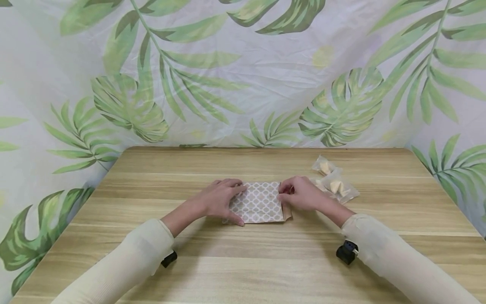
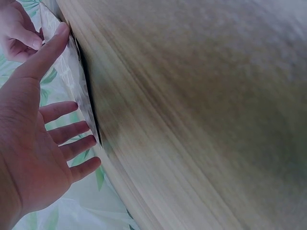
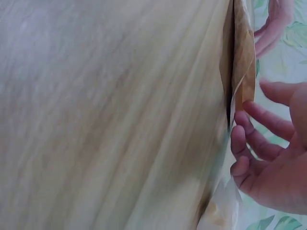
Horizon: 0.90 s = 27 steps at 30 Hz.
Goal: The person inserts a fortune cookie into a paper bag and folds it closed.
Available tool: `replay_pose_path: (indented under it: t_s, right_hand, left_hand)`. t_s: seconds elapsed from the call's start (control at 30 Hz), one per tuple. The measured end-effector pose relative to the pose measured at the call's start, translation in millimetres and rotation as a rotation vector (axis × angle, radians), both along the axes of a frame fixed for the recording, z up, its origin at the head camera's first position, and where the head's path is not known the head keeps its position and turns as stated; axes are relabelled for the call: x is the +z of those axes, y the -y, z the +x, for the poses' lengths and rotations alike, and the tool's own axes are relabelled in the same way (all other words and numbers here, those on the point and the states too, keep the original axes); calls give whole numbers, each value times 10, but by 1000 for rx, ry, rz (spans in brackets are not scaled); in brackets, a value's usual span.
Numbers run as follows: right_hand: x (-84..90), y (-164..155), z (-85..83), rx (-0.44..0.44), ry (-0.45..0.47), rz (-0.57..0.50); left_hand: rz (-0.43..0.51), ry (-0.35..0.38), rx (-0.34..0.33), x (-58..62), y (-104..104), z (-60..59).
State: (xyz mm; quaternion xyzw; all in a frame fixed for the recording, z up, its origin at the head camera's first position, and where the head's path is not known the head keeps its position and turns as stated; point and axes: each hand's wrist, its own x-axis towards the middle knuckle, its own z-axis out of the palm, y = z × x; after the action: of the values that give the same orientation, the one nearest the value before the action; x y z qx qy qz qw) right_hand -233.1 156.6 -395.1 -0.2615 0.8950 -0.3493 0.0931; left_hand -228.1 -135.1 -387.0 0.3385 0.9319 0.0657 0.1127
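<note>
While flat on table (image 1: 265,270) | patterned bag (image 1: 258,203) | hands (image 1: 218,198) pressing | no print

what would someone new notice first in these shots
Probably the patterned paper bag lying flat mid-table, with the left hand resting on its left end and the right hand at its brown folded right edge. Next, the clear wrapped fortune cookies just right of the right hand, and the leaf-print cloth behind the wooden table.

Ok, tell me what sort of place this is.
Probably a staged tabletop setup, not a lived-in room: a bare wooden table, a leaf-print cloth backdrop hung around it, and only a patterned paper bag and wrapped fortune cookies laid out.
</note>
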Motion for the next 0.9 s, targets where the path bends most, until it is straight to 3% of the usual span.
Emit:
replay_pose_path:
  t_s: [0.63,0.9]
  right_hand:
    - [-1,94,59,-104,60,-29]
    - [17,72,62,-119,158,-86]
  left_hand:
    - [-3,-10,7,9,-14,32]
    - [21,-24,16,-9,-3,35]
